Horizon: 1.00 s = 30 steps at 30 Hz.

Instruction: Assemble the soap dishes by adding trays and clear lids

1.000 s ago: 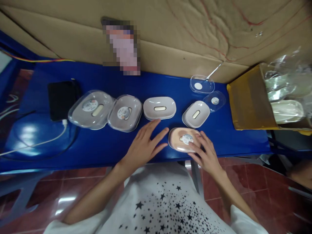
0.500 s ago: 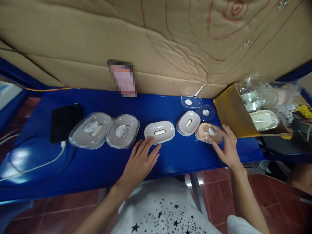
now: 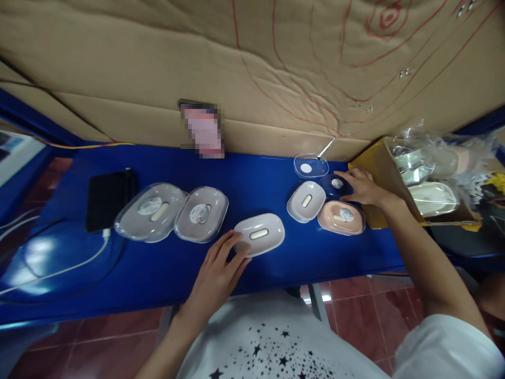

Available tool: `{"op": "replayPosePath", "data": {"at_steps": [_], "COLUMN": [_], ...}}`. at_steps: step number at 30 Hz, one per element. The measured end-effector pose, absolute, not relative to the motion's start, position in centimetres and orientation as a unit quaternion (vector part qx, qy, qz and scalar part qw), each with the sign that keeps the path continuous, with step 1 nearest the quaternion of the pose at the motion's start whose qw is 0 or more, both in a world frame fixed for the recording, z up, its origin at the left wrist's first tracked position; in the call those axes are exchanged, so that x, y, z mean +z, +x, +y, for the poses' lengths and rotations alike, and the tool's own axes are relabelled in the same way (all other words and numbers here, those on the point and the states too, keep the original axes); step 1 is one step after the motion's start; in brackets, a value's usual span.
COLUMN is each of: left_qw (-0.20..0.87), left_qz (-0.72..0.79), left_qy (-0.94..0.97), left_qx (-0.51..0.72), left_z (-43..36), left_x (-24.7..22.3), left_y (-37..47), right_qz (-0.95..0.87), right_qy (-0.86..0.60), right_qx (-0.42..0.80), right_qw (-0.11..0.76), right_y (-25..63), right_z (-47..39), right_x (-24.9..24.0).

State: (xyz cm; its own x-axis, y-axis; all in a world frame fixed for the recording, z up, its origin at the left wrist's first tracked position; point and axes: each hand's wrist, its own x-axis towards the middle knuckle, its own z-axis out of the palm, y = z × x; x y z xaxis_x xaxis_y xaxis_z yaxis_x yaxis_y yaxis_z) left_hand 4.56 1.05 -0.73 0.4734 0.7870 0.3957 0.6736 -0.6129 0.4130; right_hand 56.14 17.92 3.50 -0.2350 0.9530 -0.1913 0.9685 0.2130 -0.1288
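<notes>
A makeshift workstation: blue table [image 3: 260, 184], tall cardboard backing [image 3: 138, 68], open carton [image 3: 374, 184] of plastic-wrapped dishes [image 3: 432, 199].

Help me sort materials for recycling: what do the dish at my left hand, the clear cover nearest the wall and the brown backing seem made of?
Dish: probably glossy hard plastic, from its smooth highlights; glazed ceramic is possible.
Clear cover: likely thin, shiny plastic; the blue shows through.
Brown backing: apparently matte cardboard, creased and wrinkled.
</notes>
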Motion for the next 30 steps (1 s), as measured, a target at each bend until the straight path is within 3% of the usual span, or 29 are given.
{"op": "replayPosePath", "data": {"at_steps": [4,7,11,14,17,21,30], "left_qw": [0.128,0.144,0.159,0.173,0.192,0.209,0.152], "left_qz": [0.406,0.382,0.371,0.388,0.387,0.373,0.342], "left_qy": [0.867,0.880,0.881,0.858,0.838,0.835,0.873], "left_qx": [0.261,0.244,0.247,0.287,0.334,0.348,0.314], "left_z": [2.3,2.7,2.0,1.5,1.4,1.8,1.6], "left_x": [-0.8,-0.4,0.0,-0.1,-0.7,-1.2,-1.2], "left_y": [3.9,3.5,3.3,3.5,3.6,3.3,3.3], "right_qz": [0.756,0.752,0.769,0.802,0.836,0.843,0.911], "right_qy": [0.632,0.643,0.623,0.554,0.490,0.453,0.337], "right_qx": [-0.174,-0.144,-0.025,-0.047,-0.149,-0.193,-0.131], "right_qw": [0.009,-0.025,-0.139,-0.219,-0.199,-0.216,-0.197], "right_y": [56.4,55.7,50.5,43.2,36.2,32.1,33.0], "right_z": [18.1,17.0,11.8,6.8,3.1,1.8,2.9], "right_x": [3.6,5.5,8.9,8.8,6.0,2.4,1.6]}}
